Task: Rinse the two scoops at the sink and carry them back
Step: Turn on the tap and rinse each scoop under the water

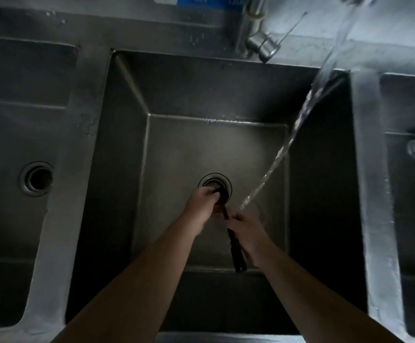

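Observation:
Both my hands are low in the middle steel sink basin (226, 78), just in front of its drain (215, 184). My right hand (247, 230) grips a dark scoop by its long black handle (236, 253), which sticks out toward me. My left hand (201, 206) is wrapped over the scoop's dark bowl end, hiding most of it. A stream of water (298, 125) slants down from the upper right and lands beside my right hand. I can make out only one scoop; a second one is not visible.
A faucet fitting with metal levers (261, 44) sits behind the middle basin. Another basin with a drain (37, 178) lies to the left, and a third basin (414, 169) to the right. Steel dividers separate them. The light is dim.

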